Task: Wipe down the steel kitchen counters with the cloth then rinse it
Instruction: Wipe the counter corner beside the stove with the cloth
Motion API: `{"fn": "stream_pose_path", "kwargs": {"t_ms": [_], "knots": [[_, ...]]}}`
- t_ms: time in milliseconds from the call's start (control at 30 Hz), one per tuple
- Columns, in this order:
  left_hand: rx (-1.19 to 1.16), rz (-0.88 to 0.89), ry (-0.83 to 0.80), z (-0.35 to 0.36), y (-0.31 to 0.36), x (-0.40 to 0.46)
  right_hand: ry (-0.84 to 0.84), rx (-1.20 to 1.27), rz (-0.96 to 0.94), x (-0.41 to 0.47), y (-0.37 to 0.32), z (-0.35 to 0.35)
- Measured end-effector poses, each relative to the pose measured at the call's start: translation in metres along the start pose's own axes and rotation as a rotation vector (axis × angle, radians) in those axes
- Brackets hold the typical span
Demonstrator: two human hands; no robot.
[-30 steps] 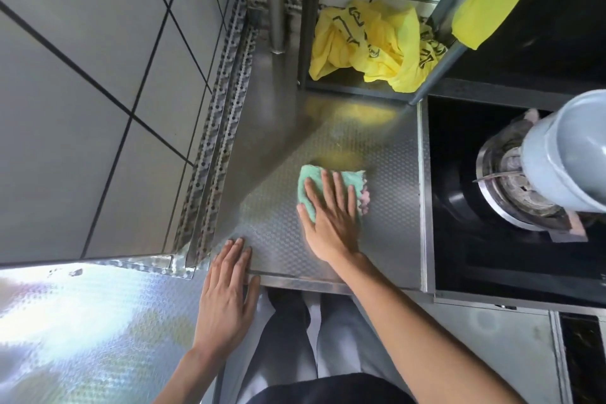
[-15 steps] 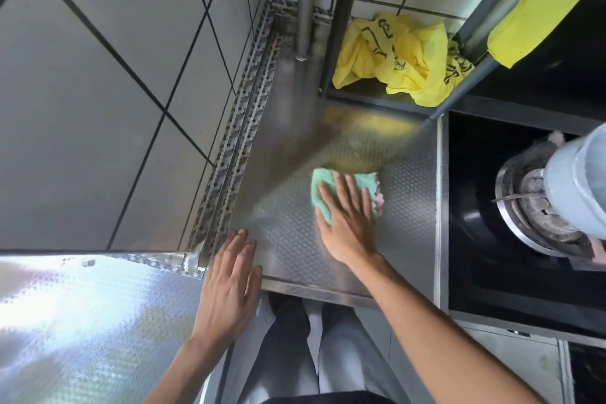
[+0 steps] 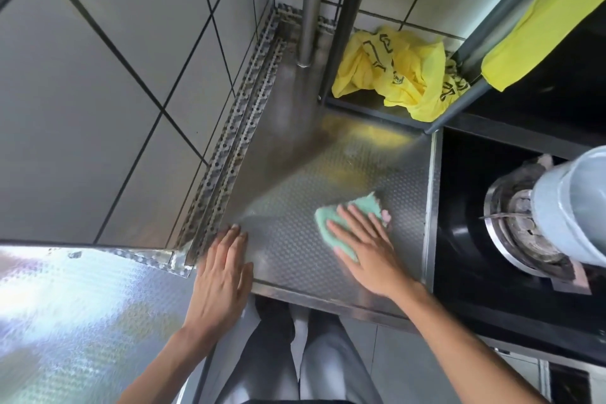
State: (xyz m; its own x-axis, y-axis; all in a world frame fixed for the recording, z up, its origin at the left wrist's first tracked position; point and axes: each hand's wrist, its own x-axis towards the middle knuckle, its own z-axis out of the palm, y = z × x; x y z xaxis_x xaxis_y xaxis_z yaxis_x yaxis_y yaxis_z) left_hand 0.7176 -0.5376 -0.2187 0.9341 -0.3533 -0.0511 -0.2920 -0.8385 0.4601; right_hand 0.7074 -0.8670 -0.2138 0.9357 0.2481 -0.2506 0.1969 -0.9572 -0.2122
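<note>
The right hand [image 3: 364, 246] lies flat on the green cloth [image 3: 344, 216], fingers straight and slightly spread, pressing it onto the dimpled steel counter [image 3: 295, 193] near the counter's right edge; the left hand [image 3: 223, 275] rests palm-down at the counter's front left corner, fingers straight and close together, holding nothing; behind, a dark-framed rack [image 3: 360, 108] holds a crumpled yellow bag [image 3: 400, 72] with black print; a yellow cloth [image 3: 541, 20] hangs at upper right; to the right, a grey pot [image 3: 577, 207] sits over the stove burner [image 3: 518, 226]; its contents cannot be seen.
</note>
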Motion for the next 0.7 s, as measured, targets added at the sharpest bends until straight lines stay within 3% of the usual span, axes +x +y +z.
{"fn": "stream_pose_path", "kwargs": {"t_ms": [67, 133, 200, 300, 400, 533, 633, 700], "knots": [[-0.006, 0.019, 0.004, -0.001, 0.006, 0.011, 0.109, 0.056, 0.268, 0.036, -0.018, -0.008], [-0.005, 0.031, 0.010, 0.000, 0.012, 0.025, 0.153, 0.104, 0.413, 0.072, -0.053, -0.008], [-0.002, 0.003, 0.010, 0.002, 0.020, 0.038, 0.153, 0.101, 0.311, 0.082, -0.085, 0.002], [0.030, -0.093, -0.004, 0.011, 0.031, 0.050, 0.113, 0.037, -0.005, 0.039, -0.089, 0.018], [0.107, -0.116, -0.019, 0.023, 0.035, 0.050, 0.075, 0.007, -0.046, -0.027, -0.044, 0.023], [0.148, -0.109, -0.028, 0.030, 0.032, 0.049, 0.023, 0.016, 0.225, -0.054, 0.032, 0.002], [0.159, -0.114, -0.030, 0.030, 0.033, 0.049, 0.055, 0.072, 0.562, 0.004, 0.040, -0.015], [0.170, -0.110, -0.019, 0.032, 0.033, 0.048, 0.099, 0.137, 0.678, 0.052, 0.023, -0.022]]}}
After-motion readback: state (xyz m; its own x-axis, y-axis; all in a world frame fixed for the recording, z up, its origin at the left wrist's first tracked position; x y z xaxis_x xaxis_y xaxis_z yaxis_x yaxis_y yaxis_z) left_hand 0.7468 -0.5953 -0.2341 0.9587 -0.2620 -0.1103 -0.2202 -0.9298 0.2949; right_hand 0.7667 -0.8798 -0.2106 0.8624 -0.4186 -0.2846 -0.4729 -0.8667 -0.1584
